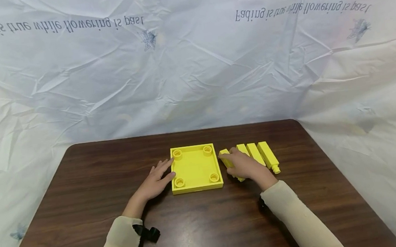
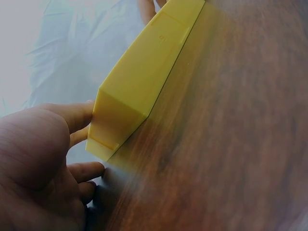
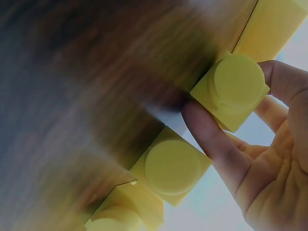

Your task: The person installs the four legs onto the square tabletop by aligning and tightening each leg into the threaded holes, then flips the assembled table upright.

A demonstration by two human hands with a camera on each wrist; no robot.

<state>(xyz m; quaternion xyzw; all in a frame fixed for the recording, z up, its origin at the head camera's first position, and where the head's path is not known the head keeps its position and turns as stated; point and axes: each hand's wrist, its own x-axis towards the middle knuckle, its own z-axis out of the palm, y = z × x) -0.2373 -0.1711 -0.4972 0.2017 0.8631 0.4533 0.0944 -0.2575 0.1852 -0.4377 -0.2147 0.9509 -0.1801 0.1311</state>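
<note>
A square yellow tray-like board (image 1: 195, 166) lies on the table, with a raised rim and a round socket in each corner. My left hand (image 1: 155, 182) rests at its left side, fingers extended and fingertips touching the rim. In the left wrist view the board's outer side wall (image 2: 144, 62) shows beside the thumb. My right hand (image 1: 244, 165) pinches a yellow square post (image 1: 225, 157) just right of the board. The right wrist view shows thumb and fingers on opposite sides of this post, its round end peg (image 3: 238, 82) facing the camera.
To the right of the held post lie three similar yellow posts, the outermost post (image 1: 268, 156) showing its peg towards me. Everything is on a dark brown wooden table (image 1: 201, 227). A white printed cloth (image 1: 179, 81) hangs behind the table.
</note>
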